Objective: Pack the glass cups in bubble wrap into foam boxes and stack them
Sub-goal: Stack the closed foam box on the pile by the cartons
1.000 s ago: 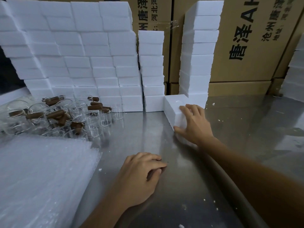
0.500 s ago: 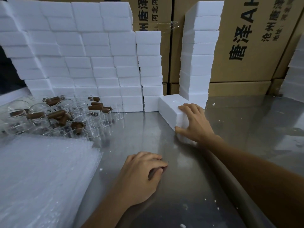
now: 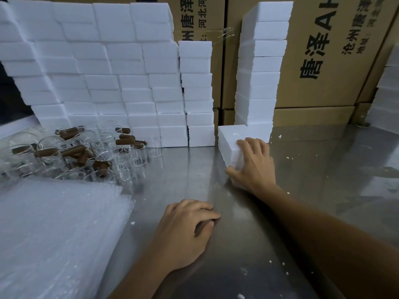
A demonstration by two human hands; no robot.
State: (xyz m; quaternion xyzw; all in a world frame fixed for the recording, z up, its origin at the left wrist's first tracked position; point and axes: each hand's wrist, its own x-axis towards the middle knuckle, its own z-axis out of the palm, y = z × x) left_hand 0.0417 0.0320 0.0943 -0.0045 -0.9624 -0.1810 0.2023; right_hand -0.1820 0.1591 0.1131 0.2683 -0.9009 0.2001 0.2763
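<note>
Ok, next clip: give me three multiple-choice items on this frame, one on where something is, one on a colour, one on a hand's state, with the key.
1. Where do the glass cups stand on the table?
A. At the far left, in front of the foam wall
B. At the right edge
C. On the cardboard cartons

2. What colour are the cup handles?
A. Blue
B. Brown
C. White

3. What is the right hand doing?
A. Hanging in the air with nothing in it
B. Lying flat on the bubble wrap
C. Gripping the foam box on the table

Key:
1 A, the cups cluster left of centre below the stacked foam boxes.
2 B, brown handles show among the clear glass.
3 C, fingers lie on the box's top and the thumb on its near side, while the left hand rests on the bare table.
</note>
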